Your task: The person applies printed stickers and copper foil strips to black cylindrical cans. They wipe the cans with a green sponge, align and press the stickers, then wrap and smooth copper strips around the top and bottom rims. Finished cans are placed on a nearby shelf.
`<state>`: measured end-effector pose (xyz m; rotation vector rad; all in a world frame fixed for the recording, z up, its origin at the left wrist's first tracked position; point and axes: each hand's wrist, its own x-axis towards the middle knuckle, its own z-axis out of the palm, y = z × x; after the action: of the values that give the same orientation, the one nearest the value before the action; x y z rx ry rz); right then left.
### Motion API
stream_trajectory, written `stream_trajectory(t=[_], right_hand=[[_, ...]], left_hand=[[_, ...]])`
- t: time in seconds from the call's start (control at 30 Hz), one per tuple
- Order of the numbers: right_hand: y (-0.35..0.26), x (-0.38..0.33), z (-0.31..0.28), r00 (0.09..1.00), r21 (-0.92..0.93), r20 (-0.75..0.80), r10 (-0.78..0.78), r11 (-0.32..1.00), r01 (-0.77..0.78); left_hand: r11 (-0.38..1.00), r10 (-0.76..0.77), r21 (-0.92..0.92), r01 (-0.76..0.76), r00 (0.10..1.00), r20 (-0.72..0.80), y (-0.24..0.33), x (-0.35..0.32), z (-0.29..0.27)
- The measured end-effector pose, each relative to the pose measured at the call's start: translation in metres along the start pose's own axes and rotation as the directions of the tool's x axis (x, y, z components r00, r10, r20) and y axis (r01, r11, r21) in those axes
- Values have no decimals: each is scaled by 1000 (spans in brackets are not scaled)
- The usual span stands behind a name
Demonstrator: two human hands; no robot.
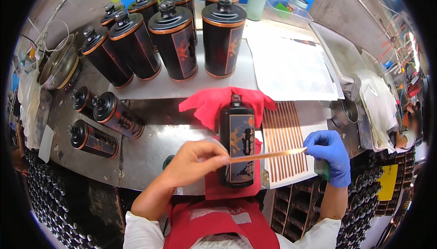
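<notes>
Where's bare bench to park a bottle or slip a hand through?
Free: bare metal between the lying bottles and the red cloth, ahead of the left hand. Also the white sheet right of the upright bottles. Crowded: back left with upright bottles; centre, where the labelled bottle, copper strip, strip sheet and gloved right hand sit.

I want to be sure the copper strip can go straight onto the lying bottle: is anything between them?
Nothing visible. The copper strip, stretched between the left hand and the gloved right hand, already crosses the black bottle lying on the red cloth.
</notes>
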<state>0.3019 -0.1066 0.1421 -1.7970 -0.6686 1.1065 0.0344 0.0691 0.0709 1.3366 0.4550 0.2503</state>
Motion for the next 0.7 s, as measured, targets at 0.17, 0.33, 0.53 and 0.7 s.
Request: stream_trajectory(t=[0.17,0.33,0.53,0.7], right_hand=[[10,40,-3,999,-34,-51,14,999,-16],[13,66,-6,995,35,-95,-4,999,8],[20,86,-9,996,76,-93,16,997,-9],[26,94,-11,996,82,-81,29,996,-22]], left_hand=[[992,107,-48,-120,971,-216,-7,20,-20],[969,66,-196,-152,921,-385,-8,46,-20],[943,47,-264,-201,868,-494,-21,62,-17],[929,11,-316,-191,870,-492,-26,67,-17]])
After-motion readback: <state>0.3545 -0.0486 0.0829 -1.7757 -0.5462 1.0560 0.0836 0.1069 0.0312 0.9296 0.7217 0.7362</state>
